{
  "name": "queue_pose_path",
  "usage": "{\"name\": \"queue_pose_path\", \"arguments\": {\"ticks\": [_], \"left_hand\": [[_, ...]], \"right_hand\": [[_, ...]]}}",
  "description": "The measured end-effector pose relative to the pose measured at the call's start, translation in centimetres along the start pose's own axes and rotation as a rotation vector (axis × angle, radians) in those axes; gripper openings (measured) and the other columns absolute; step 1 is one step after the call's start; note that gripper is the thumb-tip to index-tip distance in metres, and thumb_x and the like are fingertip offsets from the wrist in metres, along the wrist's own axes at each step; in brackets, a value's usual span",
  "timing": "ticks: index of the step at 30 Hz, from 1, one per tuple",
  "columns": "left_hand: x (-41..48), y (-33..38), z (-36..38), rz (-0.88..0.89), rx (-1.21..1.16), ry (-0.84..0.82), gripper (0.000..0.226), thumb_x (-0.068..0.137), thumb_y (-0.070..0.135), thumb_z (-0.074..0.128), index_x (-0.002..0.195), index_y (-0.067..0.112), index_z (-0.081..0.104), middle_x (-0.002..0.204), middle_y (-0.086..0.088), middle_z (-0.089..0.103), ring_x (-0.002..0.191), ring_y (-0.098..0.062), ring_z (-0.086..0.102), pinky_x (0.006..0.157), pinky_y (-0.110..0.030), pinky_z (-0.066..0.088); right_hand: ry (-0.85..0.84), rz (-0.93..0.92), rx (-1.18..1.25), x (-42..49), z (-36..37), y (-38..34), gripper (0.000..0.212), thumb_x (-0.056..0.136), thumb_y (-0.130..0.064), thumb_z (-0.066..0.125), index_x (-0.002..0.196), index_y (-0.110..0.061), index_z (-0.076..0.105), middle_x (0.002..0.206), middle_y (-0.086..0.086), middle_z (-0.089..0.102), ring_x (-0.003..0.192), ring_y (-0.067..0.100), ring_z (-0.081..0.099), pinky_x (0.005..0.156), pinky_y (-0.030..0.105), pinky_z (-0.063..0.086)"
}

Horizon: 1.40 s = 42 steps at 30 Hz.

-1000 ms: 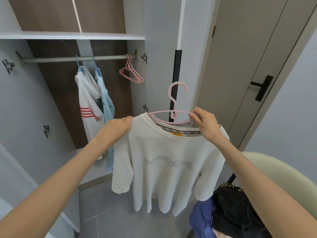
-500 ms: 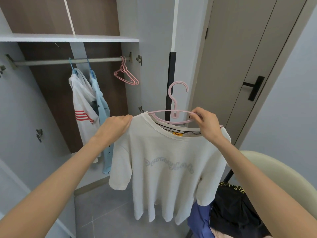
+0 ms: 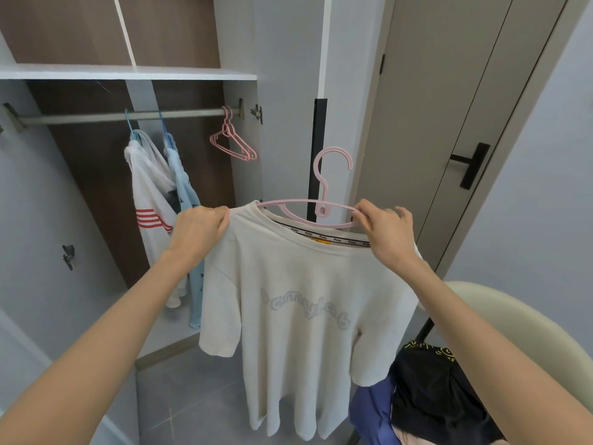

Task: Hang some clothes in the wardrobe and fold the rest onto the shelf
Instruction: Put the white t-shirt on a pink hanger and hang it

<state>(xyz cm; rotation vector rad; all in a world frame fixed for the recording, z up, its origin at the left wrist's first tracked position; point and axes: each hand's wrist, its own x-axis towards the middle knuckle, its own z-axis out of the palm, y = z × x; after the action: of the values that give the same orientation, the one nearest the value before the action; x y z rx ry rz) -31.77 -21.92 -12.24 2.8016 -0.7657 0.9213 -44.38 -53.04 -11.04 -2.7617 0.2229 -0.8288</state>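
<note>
— Where has that shirt got to?

— In front of the open wardrobe [image 3: 80, 187] with the brown wood-grain back, off to the right of the opening. It isn't on the grey metal rail [image 3: 96, 117] under the white shelf [image 3: 128, 72]. Low on the right a cream plastic chair [image 3: 513, 316] holds a heap of black and blue clothes [image 3: 433, 396], cut off by the edge of my view.

— What does the shirt look like?

— It's a cream short-sleeved T-shirt [image 3: 298, 300], held up in the air and hanging full length, with a smooth front and drooping sleeves. There's pale grey puffy lettering across the chest, too faint for me to read. Inside the neck is dark tape with tiny words, and a yellow label sits half behind the collar.

— Is it on a hanger?

— Yes, a pink plastic hanger [image 3: 322, 208] sits in the neck with its hook upright above the collar. Its left end is buried under the shoulder fabric. The shirt's right shoulder is behind the wrist, so I can't tell how that side sits.

— And the hands?

— The left hand [image 3: 199, 232] is curled tight round the left shoulder, with fabric bunched in its grip. The right hand [image 3: 385, 232] pinches the hanger's right arm between thumb and forefinger [image 3: 365, 210], just beside the collar. Its other fingers are loosely bent.
</note>
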Motion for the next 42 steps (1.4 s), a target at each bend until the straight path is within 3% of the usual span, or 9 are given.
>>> {"name": "queue_pose_path", "arguments": {"ticks": [4, 8, 12, 20, 27, 31, 37, 40, 42], "left_hand": [[0.7, -1.0, 0.3, -0.053, -0.010, 0.013, 0.024, 0.096, 0.018, 0.052, 0.088, 0.004, 0.070, 0.067, -0.014, 0.067, 0.058, -0.031, 0.062, 0.059, -0.041, 0.056], [0.7, -1.1, 0.4, -0.090, -0.191, -0.012, 0.026, 0.099, 0.023, 0.049, 0.107, 0.010, 0.069, 0.095, -0.011, 0.072, 0.084, -0.030, 0.067, 0.078, -0.043, 0.056], [-0.3, -2.3, 1.7, -0.177, -0.458, -0.173, 0.030, 0.100, 0.022, 0.044, 0.120, 0.010, 0.063, 0.109, -0.010, 0.069, 0.097, -0.028, 0.064, 0.090, -0.042, 0.051], [-0.7, -2.4, 4.1, -0.306, -0.668, -0.147, 0.027, 0.100, 0.021, 0.046, 0.120, 0.009, 0.058, 0.105, -0.004, 0.062, 0.094, -0.022, 0.059, 0.084, -0.039, 0.048], [-0.2, -2.3, 5.1, -0.469, -0.519, -0.041, 0.033, 0.101, 0.024, 0.044, 0.112, 0.004, 0.068, 0.102, -0.016, 0.068, 0.089, -0.032, 0.061, 0.083, -0.042, 0.050], [0.0, -2.2, 5.9, -0.511, -0.543, -0.158, 0.030, 0.101, 0.020, 0.042, 0.101, 0.003, 0.068, 0.095, -0.017, 0.067, 0.089, -0.035, 0.060, 0.081, -0.042, 0.049], [1.3, 1.6, 3.1, -0.287, -0.704, -0.037, 0.046, 0.095, 0.000, 0.038, 0.139, 0.012, 0.042, 0.142, -0.007, 0.046, 0.130, -0.023, 0.043, 0.111, -0.038, 0.033], [2.4, 5.1, 1.4, 0.120, -0.502, -0.060, 0.039, 0.100, 0.025, 0.037, 0.136, 0.017, 0.048, 0.135, -0.001, 0.053, 0.131, -0.018, 0.043, 0.116, -0.046, 0.020], [2.6, 6.6, 1.3, 0.253, -0.427, -0.207, 0.033, 0.102, 0.034, 0.035, 0.123, 0.019, 0.056, 0.117, 0.003, 0.062, 0.117, -0.020, 0.053, 0.108, -0.042, 0.027]], "right_hand": [[-0.051, 0.030, -0.041, 0.5, -0.4, -0.7, 0.030, 0.105, -0.039, 0.027, 0.097, -0.023, 0.051, 0.063, -0.013, 0.047, 0.077, 0.023, 0.048, 0.107, 0.049, 0.019], [-0.097, 0.078, 0.159, 0.6, -0.5, -1.0, 0.025, 0.104, -0.039, 0.031, 0.090, -0.023, 0.044, 0.062, -0.017, 0.043, 0.069, 0.028, 0.045, 0.067, 0.035, 0.036], [-0.055, 0.101, 0.195, 0.7, -0.6, -0.8, 0.029, 0.104, -0.036, 0.032, 0.093, -0.016, 0.051, 0.061, -0.020, 0.045, 0.067, 0.022, 0.045, 0.060, 0.033, 0.029], [-0.065, 0.124, 0.331, 1.7, -0.6, -0.4, 0.026, 0.102, -0.038, 0.035, 0.085, -0.024, 0.049, 0.083, -0.008, 0.070, 0.087, 0.019, 0.068, 0.080, 0.035, 0.045], [0.045, 0.104, 0.238, 1.6, -1.1, 0.1, 0.027, 0.103, -0.038, 0.036, 0.084, -0.023, 0.048, 0.077, -0.008, 0.066, 0.076, 0.021, 0.060, 0.076, 0.038, 0.042], [0.066, 0.073, 0.181, 1.9, -1.1, -0.2, 0.026, 0.103, -0.036, 0.037, 0.086, -0.022, 0.051, 0.075, -0.005, 0.065, 0.072, 0.020, 0.055, 0.074, 0.036, 0.038], [-0.016, 0.016, 0.172, 1.6, 0.0, 0.2, 0.023, 0.101, -0.036, 0.043, 0.088, -0.021, 0.056, 0.065, -0.013, 0.056, 0.066, 0.014, 0.049, 0.068, 0.033, 0.031], [-0.046, -0.026, 0.221, 1.5, 1.3, -0.1, 0.021, 0.099, -0.034, 0.048, 0.083, -0.023, 0.056, 0.063, -0.016, 0.056, 0.070, 0.017, 0.051, 0.072, 0.031, 0.030], [-0.048, -0.052, 0.277, 1.5, 1.8, 0.1, 0.023, 0.098, -0.033, 0.051, 0.081, -0.020, 0.060, 0.069, -0.011, 0.061, 0.072, 0.018, 0.052, 0.073, 0.032, 0.033]]}}
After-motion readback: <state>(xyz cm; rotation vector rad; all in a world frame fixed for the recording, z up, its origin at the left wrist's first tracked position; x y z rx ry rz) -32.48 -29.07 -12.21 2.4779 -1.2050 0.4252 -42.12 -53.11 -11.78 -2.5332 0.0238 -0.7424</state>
